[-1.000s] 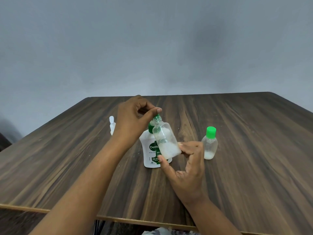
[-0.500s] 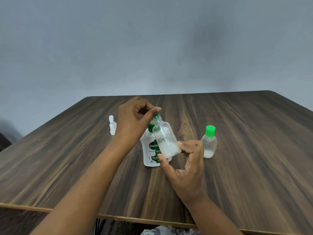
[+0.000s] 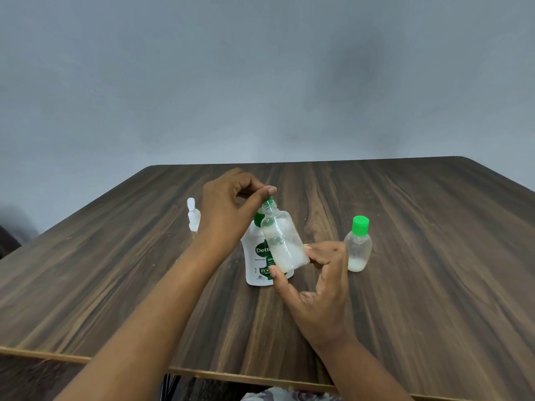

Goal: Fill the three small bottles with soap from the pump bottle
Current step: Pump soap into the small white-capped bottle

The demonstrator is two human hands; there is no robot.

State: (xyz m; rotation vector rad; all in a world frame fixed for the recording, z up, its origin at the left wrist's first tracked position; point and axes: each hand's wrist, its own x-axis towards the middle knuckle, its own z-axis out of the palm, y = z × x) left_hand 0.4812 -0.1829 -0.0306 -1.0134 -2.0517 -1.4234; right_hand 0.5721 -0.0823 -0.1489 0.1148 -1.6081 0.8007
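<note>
My right hand (image 3: 315, 285) pinches a clear small bottle (image 3: 282, 241) near its base, tilted with its open neck up against the green pump spout (image 3: 268, 202). White soap fills the bottle's lower part. My left hand (image 3: 228, 209) curls over the pump head of the white pump bottle (image 3: 256, 261), thumb beside the spout. A second small bottle (image 3: 358, 247) with a green cap stands to the right, a little soap at its bottom. A third small white bottle (image 3: 193, 218) stands at the left, partly behind my left wrist.
The dark wooden table (image 3: 419, 270) spreads wide around the bottles, its near edge (image 3: 86, 358) running along the bottom. A grey wall rises behind the far edge.
None beyond a slight camera shift; both hands and the tilted bottle keep the same pose at the pump.
</note>
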